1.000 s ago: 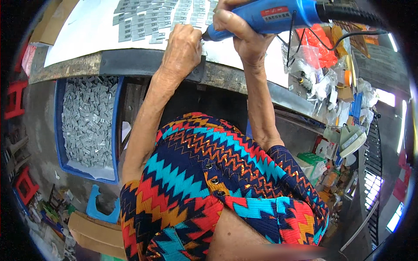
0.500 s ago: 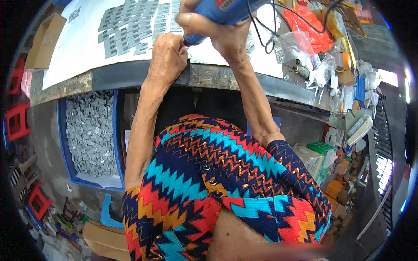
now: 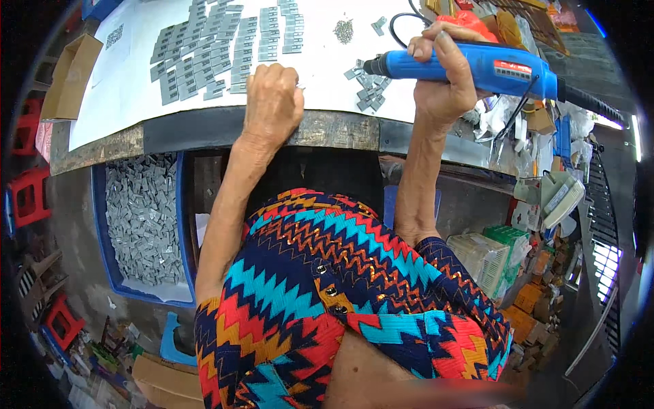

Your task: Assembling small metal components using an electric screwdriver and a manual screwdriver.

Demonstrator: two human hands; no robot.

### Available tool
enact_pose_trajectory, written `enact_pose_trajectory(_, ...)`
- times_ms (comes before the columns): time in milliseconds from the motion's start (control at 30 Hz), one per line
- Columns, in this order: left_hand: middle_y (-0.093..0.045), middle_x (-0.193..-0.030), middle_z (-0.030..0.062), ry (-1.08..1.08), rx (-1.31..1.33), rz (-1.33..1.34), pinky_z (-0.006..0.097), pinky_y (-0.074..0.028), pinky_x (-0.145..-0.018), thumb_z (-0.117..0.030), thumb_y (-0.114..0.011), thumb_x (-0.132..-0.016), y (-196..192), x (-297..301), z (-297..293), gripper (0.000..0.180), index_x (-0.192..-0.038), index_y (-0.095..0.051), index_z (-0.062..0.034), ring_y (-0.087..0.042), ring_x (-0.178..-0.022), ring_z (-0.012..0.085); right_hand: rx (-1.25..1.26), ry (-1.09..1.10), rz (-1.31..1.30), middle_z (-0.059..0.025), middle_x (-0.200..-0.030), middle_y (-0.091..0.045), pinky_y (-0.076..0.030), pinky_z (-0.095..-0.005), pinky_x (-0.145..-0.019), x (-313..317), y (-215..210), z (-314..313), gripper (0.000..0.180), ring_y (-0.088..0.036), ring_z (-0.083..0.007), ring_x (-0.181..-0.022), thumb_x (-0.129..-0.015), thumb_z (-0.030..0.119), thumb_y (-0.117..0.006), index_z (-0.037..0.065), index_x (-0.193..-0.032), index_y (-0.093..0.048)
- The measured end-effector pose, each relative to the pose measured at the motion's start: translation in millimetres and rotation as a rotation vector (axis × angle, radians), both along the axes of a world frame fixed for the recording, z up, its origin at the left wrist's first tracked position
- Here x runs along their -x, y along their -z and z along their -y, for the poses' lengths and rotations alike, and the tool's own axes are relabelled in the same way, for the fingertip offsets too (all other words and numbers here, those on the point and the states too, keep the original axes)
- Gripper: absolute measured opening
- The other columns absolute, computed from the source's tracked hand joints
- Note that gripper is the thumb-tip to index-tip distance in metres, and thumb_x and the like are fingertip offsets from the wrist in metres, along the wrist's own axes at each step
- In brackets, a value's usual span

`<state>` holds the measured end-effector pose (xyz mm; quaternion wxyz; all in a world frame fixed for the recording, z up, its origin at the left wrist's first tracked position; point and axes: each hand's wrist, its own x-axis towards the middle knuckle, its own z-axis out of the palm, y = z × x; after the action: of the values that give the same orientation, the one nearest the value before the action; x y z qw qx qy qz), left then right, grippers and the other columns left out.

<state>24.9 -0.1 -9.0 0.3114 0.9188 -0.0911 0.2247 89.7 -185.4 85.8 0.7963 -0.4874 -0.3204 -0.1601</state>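
My right hand (image 3: 443,99) is wrapped round a blue electric screwdriver (image 3: 402,65), which lies nearly level, its dark tip pointing left. The tip is just above a small loose group of grey pieces (image 3: 373,90) on the white sheet. Near the table's front edge, my left hand (image 3: 272,99) has its fingers curled in. Whatever it may hold is hidden by the fingers. Just beyond it, many flat grey pieces (image 3: 246,48) lie in overlapping rows. A small heap of what look like screws (image 3: 344,31) lies farther back.
Below the table at left stands a blue-rimmed bin (image 3: 102,232) full of grey pieces. A cardboard box (image 3: 71,75) sits at the table's left end. Plastic bags (image 3: 501,119) and clutter crowd the right end. The screwdriver's black cord (image 3: 593,101) runs off to the right.
My right hand has swung the screwdriver to the right, away from my left hand, and its tip now points left. My left hand has shifted slightly right and down.
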Motion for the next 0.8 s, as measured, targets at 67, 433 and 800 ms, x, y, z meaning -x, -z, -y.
enact_pose_trajectory(67, -0.055, -0.074, 0.0129, 0.042, 0.004, -0.021, 0.039, -0.040, -0.070, -0.002, -0.060, -0.069, -1, -3, 13, 0.008, -0.075, -0.056, -0.0008, -0.052, -0.075, 0.0279, -0.013, 0.005, -0.010, -0.0195, -0.080, -0.058, -0.045, -0.0364, -0.062, -3, 3, 2, 0.021, -0.056, -0.0207, -0.060, -0.076, 0.000, -0.051, -0.007, -0.096, -0.055)
enact_pose_trajectory(433, -0.055, -0.082, 0.0100, 0.175, 0.168, 0.076, 0.036, -0.039, -0.071, -0.003, -0.062, -0.072, 1, 1, 49, 0.014, -0.086, -0.058, -0.0020, -0.051, -0.078, 0.0260, 0.000, 0.353, -0.189, -0.0074, -0.066, -0.057, -0.047, -0.0269, -0.056, -21, 7, -53, 0.017, -0.056, -0.0155, -0.053, -0.071, -0.001, -0.061, -0.001, -0.086, -0.054)
enact_pose_trajectory(800, -0.058, -0.081, 0.0133, 0.046, 0.304, 0.116, 0.036, -0.043, -0.070, -0.001, -0.061, -0.074, -5, 8, 15, 0.014, -0.088, -0.059, 0.0016, -0.053, -0.078, 0.0272, 0.031, 0.352, -0.191, -0.0083, -0.062, -0.057, -0.046, -0.0277, -0.055, -22, 10, -61, 0.020, -0.056, -0.0175, -0.052, -0.071, 0.001, -0.062, -0.003, -0.088, -0.054)
